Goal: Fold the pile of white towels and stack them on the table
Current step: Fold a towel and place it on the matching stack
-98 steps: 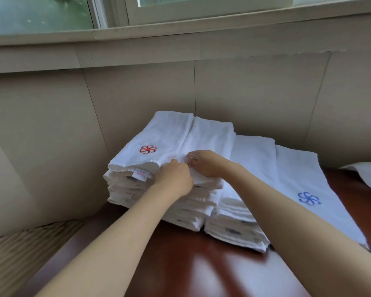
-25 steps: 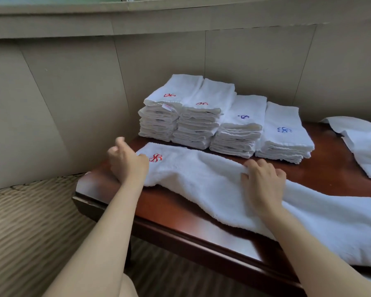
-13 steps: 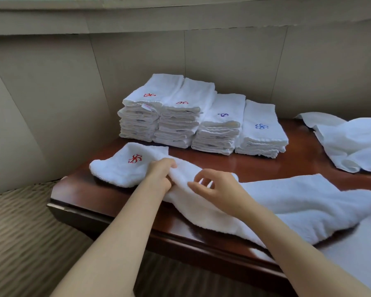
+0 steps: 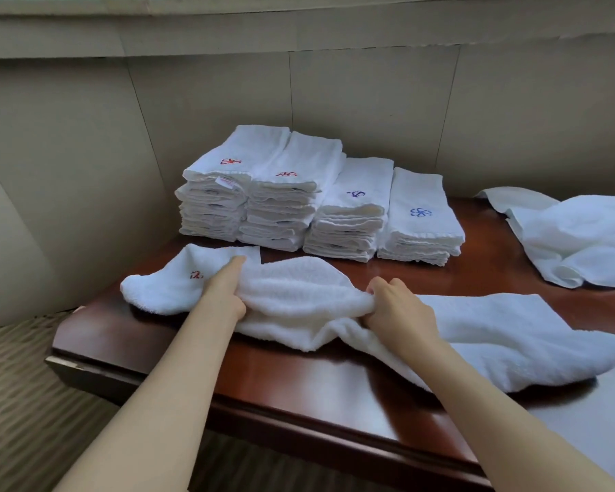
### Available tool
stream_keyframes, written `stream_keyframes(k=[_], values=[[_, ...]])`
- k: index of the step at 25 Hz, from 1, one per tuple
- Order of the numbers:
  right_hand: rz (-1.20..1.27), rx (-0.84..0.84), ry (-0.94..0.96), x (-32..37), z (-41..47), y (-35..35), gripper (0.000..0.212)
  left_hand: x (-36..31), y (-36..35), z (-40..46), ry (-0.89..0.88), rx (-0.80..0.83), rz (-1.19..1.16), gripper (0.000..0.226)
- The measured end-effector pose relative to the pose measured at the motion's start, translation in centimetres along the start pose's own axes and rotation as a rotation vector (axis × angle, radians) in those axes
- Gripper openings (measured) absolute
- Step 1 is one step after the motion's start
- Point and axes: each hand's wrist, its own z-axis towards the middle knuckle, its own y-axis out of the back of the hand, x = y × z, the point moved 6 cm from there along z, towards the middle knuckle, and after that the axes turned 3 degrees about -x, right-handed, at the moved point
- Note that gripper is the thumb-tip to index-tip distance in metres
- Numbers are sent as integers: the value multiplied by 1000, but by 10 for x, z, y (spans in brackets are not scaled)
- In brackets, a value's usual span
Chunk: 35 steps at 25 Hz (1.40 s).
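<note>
Towel lies bunched on the table; our left hand and right hand have fingers clamped on it. Uneven pulling could skew the fold.

The towel across the middle of the frame is white, with a red emblem near its left end. The folded stacks behind it are white; the two left ones carry red emblems, the two right ones blue. The table is glossy reddish brown. The wall is beige. The floor at lower left has beige-brown stripes.
</note>
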Motion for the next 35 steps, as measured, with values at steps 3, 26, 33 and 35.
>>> stream_keyframes(k=[3, 26, 33, 35], values=[[-45, -82, -29, -2, 19, 0, 19, 7, -9, 23, -9, -42, 82, 24], [-204, -38, 416, 54, -40, 14, 54, -46, 57, -25, -786, -175, 1192, 39], [-78, 77, 535, 73, -44, -12, 27, 12, -7, -33, -698, 37, 1568, 67], [-49, 108, 489, 69, -41, -17, 26, 13, -12, -29, -715, -36, 1598, 62]])
